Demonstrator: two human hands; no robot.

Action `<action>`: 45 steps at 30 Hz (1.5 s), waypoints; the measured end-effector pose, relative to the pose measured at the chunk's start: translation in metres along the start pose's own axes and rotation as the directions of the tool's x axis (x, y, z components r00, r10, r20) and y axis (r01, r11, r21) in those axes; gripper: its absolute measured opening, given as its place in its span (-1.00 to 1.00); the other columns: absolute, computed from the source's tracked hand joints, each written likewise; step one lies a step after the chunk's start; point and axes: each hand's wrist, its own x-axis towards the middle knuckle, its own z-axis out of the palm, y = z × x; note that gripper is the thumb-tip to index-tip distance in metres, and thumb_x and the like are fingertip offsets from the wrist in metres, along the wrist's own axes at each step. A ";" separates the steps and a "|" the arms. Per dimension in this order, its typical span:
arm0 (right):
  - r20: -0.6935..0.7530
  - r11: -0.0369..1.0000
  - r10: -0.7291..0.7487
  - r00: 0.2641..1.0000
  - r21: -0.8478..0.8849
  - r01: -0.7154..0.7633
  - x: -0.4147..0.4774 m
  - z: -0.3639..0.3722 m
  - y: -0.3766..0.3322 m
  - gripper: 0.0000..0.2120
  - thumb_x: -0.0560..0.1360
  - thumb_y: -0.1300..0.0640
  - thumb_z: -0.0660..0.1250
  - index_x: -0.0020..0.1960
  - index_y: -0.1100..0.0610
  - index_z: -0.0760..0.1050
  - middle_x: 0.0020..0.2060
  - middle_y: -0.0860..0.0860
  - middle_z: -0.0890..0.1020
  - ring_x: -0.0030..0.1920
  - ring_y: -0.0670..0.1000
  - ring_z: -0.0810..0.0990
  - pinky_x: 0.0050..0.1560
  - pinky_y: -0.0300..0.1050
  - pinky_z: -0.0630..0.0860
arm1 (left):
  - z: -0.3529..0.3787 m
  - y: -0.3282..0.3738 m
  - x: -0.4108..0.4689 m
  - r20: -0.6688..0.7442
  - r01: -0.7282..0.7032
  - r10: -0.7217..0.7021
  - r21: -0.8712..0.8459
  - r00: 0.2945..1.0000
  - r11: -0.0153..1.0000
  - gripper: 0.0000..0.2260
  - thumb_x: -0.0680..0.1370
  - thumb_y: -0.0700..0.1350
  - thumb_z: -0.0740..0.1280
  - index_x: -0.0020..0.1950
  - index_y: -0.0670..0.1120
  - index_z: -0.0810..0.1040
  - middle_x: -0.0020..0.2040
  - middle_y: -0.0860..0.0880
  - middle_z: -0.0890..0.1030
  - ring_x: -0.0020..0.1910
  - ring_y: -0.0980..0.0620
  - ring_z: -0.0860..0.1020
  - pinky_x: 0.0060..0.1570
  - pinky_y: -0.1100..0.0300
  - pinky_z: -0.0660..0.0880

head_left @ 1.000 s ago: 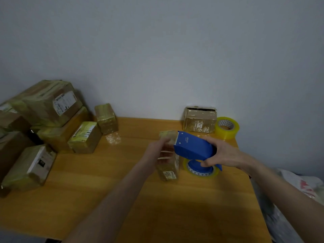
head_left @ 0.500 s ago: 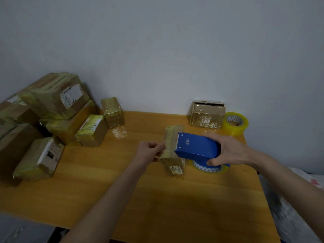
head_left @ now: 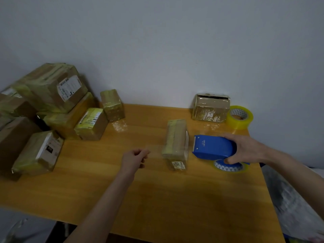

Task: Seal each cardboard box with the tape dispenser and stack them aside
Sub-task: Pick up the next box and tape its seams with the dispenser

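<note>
A small taped cardboard box (head_left: 176, 144) stands on the wooden table (head_left: 157, 199), right of centre. My right hand (head_left: 245, 149) grips the blue tape dispenser (head_left: 213, 147) just right of the box, with a small gap between them; its tape roll (head_left: 229, 166) shows underneath. My left hand (head_left: 135, 157) is left of the box, fingers curled, pinching the end of a faint clear tape strip (head_left: 155, 149) that runs back to the box.
Several taped boxes are piled at the table's left (head_left: 50, 109), with one small box (head_left: 112, 104) beside them. An open-topped box (head_left: 211, 108) and a yellow tape roll (head_left: 240, 117) sit against the wall at back right. A plastic bag (head_left: 298, 199) lies off the table's right edge.
My left hand has pulled away to the left of the box, drawing the tape with it. The dispenser has slid off the box to the right.
</note>
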 end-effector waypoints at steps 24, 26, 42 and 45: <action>0.139 0.968 0.215 0.967 -0.162 -0.192 0.016 0.051 0.025 -0.25 0.34 -0.04 0.46 0.42 -0.15 0.17 -0.02 -0.09 0.55 -0.08 -0.04 0.57 -0.10 -0.03 0.56 | 0.061 -0.030 0.018 0.077 0.123 -0.130 0.085 0.988 0.989 -0.80 0.58 -0.07 0.33 -0.20 -0.11 0.59 -0.29 0.01 0.56 -0.43 0.09 0.41 -0.46 0.27 0.44; 0.142 0.969 0.225 0.964 -0.132 -0.207 0.017 0.058 0.026 -0.25 0.34 -0.02 0.46 0.42 -0.16 0.16 -0.05 -0.11 0.53 -0.11 -0.05 0.57 -0.13 -0.03 0.56 | 0.070 -0.031 0.019 0.107 0.150 -0.157 0.075 0.982 0.986 -0.81 0.60 -0.09 0.28 -0.10 -0.17 0.59 -0.27 0.00 0.55 -0.41 0.10 0.41 -0.51 0.32 0.43; 0.113 0.984 0.170 0.979 -0.076 -0.162 0.011 0.066 0.038 -0.25 0.37 0.00 0.47 0.44 -0.12 0.16 0.04 -0.07 0.53 -0.05 -0.03 0.55 -0.10 -0.05 0.55 | 0.088 -0.023 -0.007 0.648 -0.714 0.385 0.699 0.657 0.042 -0.42 0.66 -0.10 0.04 0.48 0.02 -0.34 0.52 0.06 -0.29 0.46 0.12 -0.36 0.44 0.14 -0.38; 0.111 0.985 0.170 0.979 -0.007 -0.170 0.005 0.066 0.047 -0.23 0.35 0.02 0.47 0.43 -0.17 0.15 0.02 -0.11 0.53 -0.06 -0.04 0.57 -0.08 0.01 0.60 | 0.082 -0.021 -0.005 0.636 -0.684 0.348 0.729 0.689 0.021 -0.42 0.66 -0.10 0.01 0.48 0.02 -0.37 0.50 0.06 -0.35 0.48 0.10 -0.33 0.46 0.13 -0.34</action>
